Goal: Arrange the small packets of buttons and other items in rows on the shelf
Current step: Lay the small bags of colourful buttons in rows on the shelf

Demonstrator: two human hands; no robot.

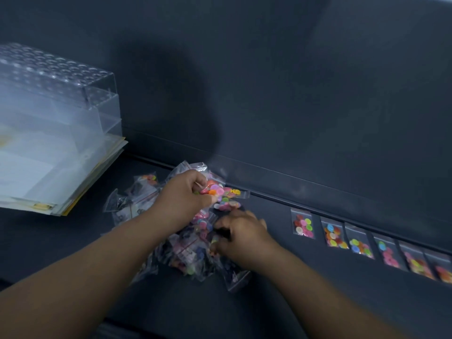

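A heap of small clear packets of coloured buttons [190, 255] lies on the dark shelf [281, 302]. My left hand [186, 194] is over the heap's back part and grips a bunch of button packets [221, 190]. My right hand [241, 237] is blurred, lies on the heap's right side with curled fingers, and seems to pinch a packet there. To the right, several button packets [303, 225] lie side by side in a row along the shelf's back edge, running off the right border.
A clear plastic box [61, 99] sits on a stack of papers and plastic sleeves [56, 177] at the left. The dark back wall [293, 94] rises behind the shelf. Bare shelf surface shows in front of the row.
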